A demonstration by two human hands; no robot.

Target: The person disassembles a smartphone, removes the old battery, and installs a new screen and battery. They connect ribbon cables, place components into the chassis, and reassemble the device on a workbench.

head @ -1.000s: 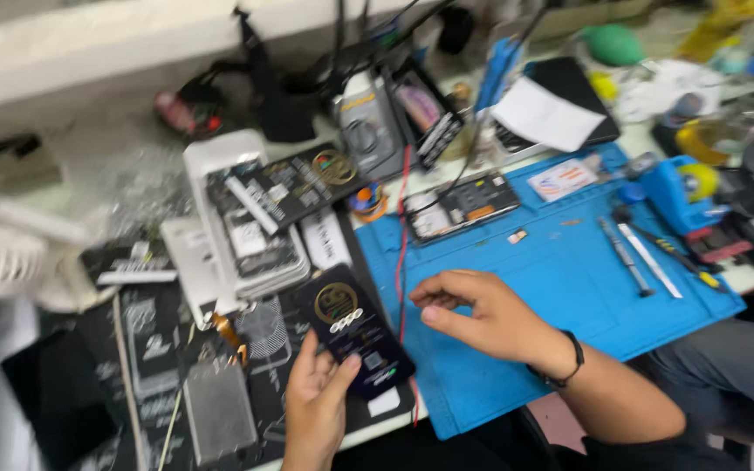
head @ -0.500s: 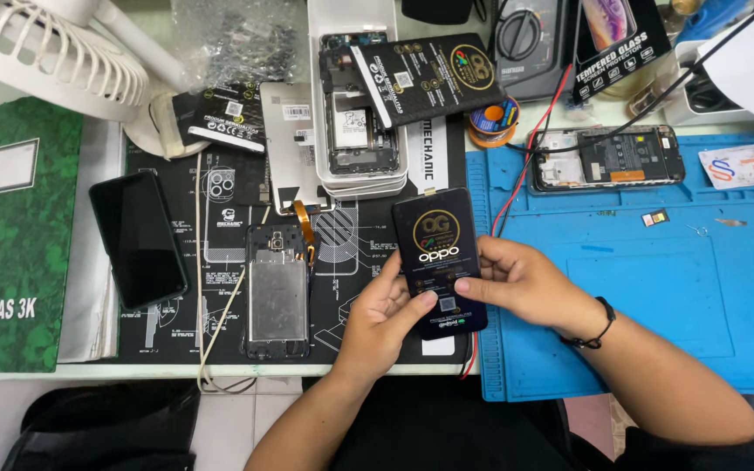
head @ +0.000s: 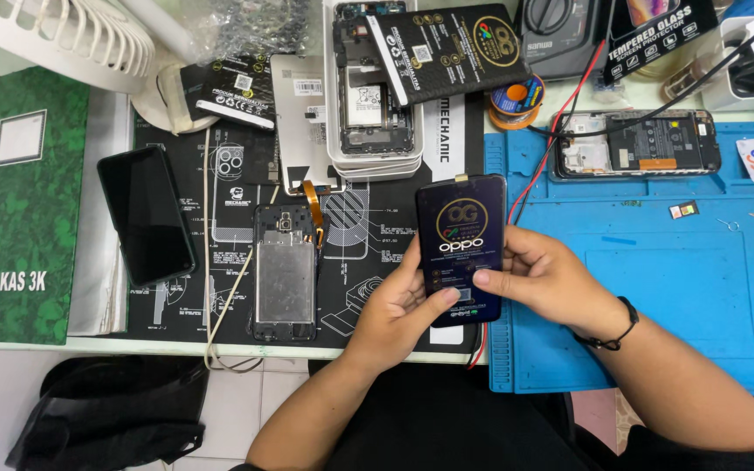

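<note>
At the front edge of the bench, left to right:

Far left: a green ledger book [head: 21, 205] lies along the bench's left edge, well apart from my hands.

Beside it: a black phone [head: 146, 215] lies face up, its long axis running from front to back, at the left edge of the black work mat [head: 368, 235].

Mat middle: an opened phone frame [head: 284, 272] with a silver plate lies just left of my left hand, not touching it.

Left hand [head: 399, 307]: it cups the lower left side of the dark screen-protector pack [head: 462, 249], fingers curled under it and thumb pressed on its face near the bottom.

The pack: it sits over the seam where the black mat meets the blue mat [head: 682, 288], close to the front edge, held between both hands. Its long axis runs front to back, tilted only a little, with its top end pointing away from me.

Right hand [head: 547, 277]: it closes on the pack's right edge, thumb laid across the lower face, fingers behind. Both hands are equally near; neither is free.

Back of the blue mat: another opened phone [head: 634, 144] lies crosswise, well apart from my hands.
</note>
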